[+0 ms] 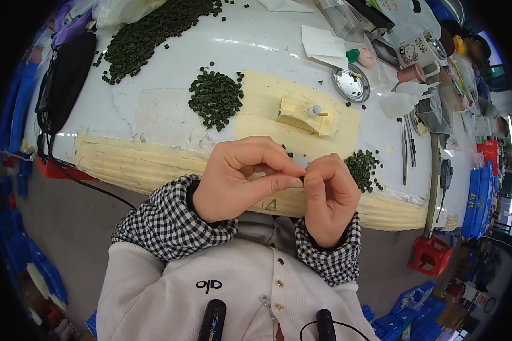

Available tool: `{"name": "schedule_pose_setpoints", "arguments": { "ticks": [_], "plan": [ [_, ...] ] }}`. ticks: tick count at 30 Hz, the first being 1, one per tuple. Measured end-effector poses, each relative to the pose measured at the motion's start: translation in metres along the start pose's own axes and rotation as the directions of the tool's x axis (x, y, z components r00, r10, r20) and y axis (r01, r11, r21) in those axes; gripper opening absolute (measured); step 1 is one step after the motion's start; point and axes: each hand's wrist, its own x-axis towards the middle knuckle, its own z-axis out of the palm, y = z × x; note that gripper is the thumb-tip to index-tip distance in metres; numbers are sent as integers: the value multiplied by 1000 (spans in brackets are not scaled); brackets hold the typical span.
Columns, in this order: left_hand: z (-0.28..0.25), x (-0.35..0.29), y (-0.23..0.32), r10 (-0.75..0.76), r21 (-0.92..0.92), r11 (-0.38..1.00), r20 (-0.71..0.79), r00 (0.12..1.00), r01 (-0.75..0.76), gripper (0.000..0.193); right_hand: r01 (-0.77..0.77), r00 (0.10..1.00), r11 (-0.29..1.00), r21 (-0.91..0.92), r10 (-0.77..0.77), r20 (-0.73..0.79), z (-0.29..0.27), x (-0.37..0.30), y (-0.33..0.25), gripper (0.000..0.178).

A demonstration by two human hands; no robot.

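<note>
My left hand point(244, 173) and my right hand point(330, 190) meet fingertip to fingertip above the table's near edge. Thumb and forefinger of each are pinched round a tiny dark piece point(302, 178), mostly hidden by the fingers. It looks like the small dark green round parts lying about. One heap of these parts point(216, 98) lies beyond my left hand, and a smaller heap point(363, 169) is just right of my right hand. Ahead of both hands, on yellowish paper, stands a tape-wrapped block point(306, 113) with a small white fitting and a pin on it.
A large dark green pile point(139, 42) spreads over the far left, near a black pouch point(68, 82) with a cable. To the right are a round metal dish point(351, 83), a white squeeze bottle point(403, 101), tweezers point(404, 150) and a mug point(418, 52). A red stool point(430, 256) stands below.
</note>
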Motion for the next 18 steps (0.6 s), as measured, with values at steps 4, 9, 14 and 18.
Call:
{"name": "schedule_pose_setpoints", "arguments": {
  "ticks": [4, 9, 14, 18],
  "plan": [
    [2, 1, 0, -10, -99, 995, -43, 999, 5, 16, 39, 998, 992, -120, -46, -52, -2, -2, -3, 7],
    [0, 1, 0, 56, -23, 998, -99, 994, -58, 16, 122, 990, 973, -197, -133, -43, 2, -10, -5, 27],
    [0, 0, 1, 96, 6, 995, -103, 990, -96, 17, 184, 983, 960, -211, -185, 16, 3, -8, -4, 33],
    [-2, 0, -1, 217, 211, 957, -66, 974, -199, 19, 234, 972, 925, -300, -231, 46, 4, -6, -9, 35]
  ]
}}
